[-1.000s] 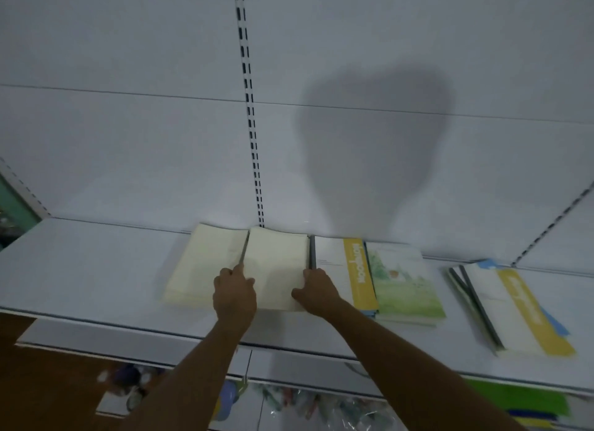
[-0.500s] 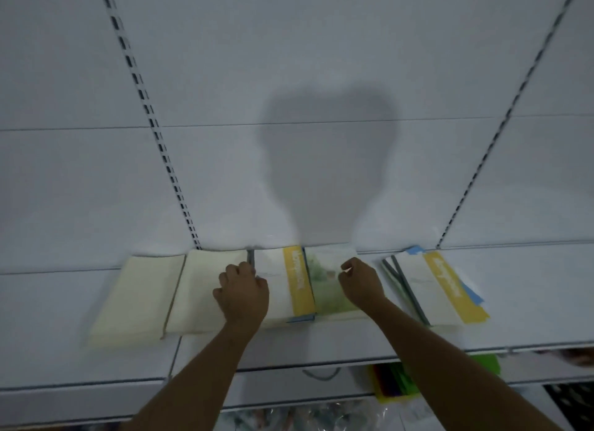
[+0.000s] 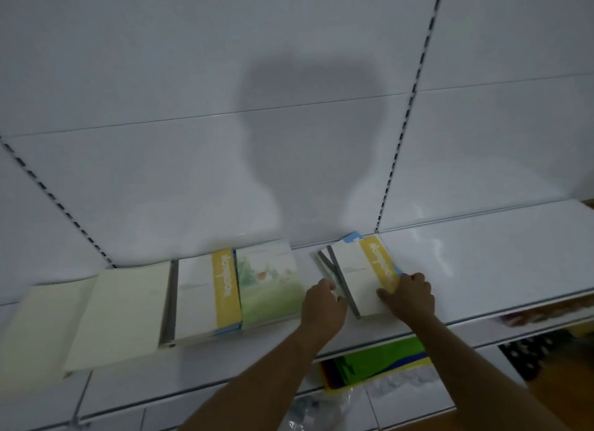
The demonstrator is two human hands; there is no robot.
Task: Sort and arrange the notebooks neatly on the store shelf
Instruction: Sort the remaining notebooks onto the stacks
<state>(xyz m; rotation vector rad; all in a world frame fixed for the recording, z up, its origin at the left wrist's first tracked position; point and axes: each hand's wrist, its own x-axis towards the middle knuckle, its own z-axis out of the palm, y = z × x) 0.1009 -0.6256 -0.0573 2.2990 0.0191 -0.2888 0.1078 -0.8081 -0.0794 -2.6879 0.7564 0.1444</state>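
A row of notebooks lies flat on the white shelf [image 3: 482,257]: two cream ones [image 3: 38,327] [image 3: 125,308], a white one with a yellow band [image 3: 205,295] and a green landscape one [image 3: 270,282]. To their right sits an untidy stack [image 3: 356,269] topped by a white notebook with a yellow band, blue and grey covers poking out beneath. My left hand [image 3: 323,308] grips the stack's left edge. My right hand [image 3: 409,295] holds its right front corner, fingers curled on the yellow band.
The white back panel with slotted uprights [image 3: 398,147] rises behind the shelf. A lower shelf holds green, yellow and blue folders [image 3: 379,363] and clear plastic packets [image 3: 321,408]. Bare shelf stretches to the right of the stack.
Both hands have moved right, off the cream and green notebooks and onto the untidy stack. The view has shifted right with them.
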